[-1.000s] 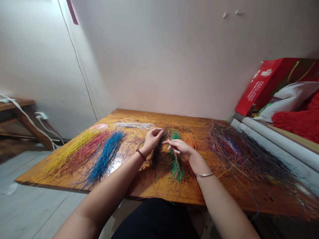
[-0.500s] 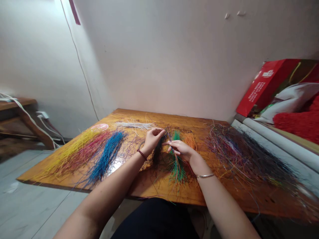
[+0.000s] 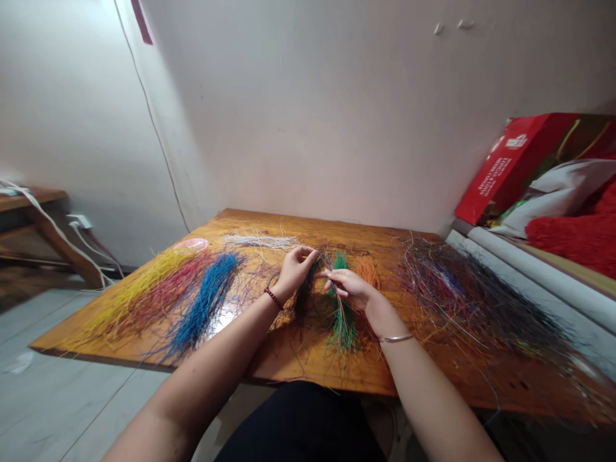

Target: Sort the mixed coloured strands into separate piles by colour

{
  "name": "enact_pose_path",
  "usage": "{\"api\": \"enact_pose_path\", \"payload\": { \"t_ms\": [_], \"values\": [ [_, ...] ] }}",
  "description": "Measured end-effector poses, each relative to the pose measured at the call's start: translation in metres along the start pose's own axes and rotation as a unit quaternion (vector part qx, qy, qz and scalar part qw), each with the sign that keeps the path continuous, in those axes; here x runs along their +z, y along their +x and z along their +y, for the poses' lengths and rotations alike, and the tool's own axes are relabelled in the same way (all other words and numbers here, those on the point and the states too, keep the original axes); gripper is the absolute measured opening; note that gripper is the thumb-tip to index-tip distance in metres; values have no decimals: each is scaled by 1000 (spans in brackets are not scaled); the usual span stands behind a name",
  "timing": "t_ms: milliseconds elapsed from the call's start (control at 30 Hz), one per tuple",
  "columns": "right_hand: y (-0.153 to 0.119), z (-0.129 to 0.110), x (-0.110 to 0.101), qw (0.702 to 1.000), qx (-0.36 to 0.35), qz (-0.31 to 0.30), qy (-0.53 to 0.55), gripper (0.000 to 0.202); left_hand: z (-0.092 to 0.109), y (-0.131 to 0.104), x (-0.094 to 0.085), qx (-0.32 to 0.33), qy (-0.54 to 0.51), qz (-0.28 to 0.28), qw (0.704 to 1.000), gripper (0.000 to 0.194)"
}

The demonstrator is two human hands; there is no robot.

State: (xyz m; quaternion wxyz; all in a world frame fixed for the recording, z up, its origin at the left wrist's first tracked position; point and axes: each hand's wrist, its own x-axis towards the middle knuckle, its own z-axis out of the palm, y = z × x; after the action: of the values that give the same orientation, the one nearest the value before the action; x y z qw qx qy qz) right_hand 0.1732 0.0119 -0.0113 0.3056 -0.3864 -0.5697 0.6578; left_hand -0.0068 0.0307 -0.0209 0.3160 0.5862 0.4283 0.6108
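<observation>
while the right hand [image 3: 351, 287] pinches a few mixed wires [image 3: 337, 301] between thumb and fingers, the left hand [image 3: 293, 269] is just beside it, thumb and forefinger curved toward each other; whether they grip a wire is too small to tell. the mixed wires slant from the right fingertips toward the person, over a green bunch [image 3: 341, 330]. a black bunch [image 3: 303, 298] lies below the left fingers, and an orange bunch [image 3: 367, 269] just past the right knuckles. beyond the left fingertips, off to the left, white wires [image 3: 262, 242] lie crosswise on the wooden table [image 3: 298, 362]. farther left of those fingers come a blue bunch [image 3: 206, 308], a red bunch [image 3: 176, 287] and a yellow bunch [image 3: 135, 285]. well to the right of the right fingers is a multicoloured tangle [image 3: 440, 289], with dark wires [image 3: 514, 305] beside it. a beaded bracelet [image 3: 273, 298] circles the left wrist, a bangle [image 3: 395, 339] the right.
</observation>
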Motion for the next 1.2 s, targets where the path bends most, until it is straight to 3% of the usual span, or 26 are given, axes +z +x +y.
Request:
{"api": "enact_pose_path", "payload": {
  "t_ms": [167, 333, 567, 700, 933, 1200],
  "values": [
    [-2, -2, 1, 1000, -7, 11, 18, 26, 6, -4, 0, 10, 9, -5, 1000, 32],
    [-3, -4, 3, 999, 10, 27, 29, 25, 11, -7, 2, 22, -74, -62, 995, 32],
    [-4, -4, 4, 999, 6, 28, 35, 22, 19, -9, 5, -1, -103, -74, 992, 35],
    [-3, -2, 3, 999, 0, 17, 30, 26, 22, -12, 6, -50, -119, -93, 987, 40],
    [-2, -1, 2, 999, 2, 12, 43, 25, 23, -14, 6, -61, -134, -78, 986, 43],
    [-3, -3, 1, 999, 2, -1, 54, 26, 17, -8, 2, -35, -119, -5, 992, 38]
  ]
}}
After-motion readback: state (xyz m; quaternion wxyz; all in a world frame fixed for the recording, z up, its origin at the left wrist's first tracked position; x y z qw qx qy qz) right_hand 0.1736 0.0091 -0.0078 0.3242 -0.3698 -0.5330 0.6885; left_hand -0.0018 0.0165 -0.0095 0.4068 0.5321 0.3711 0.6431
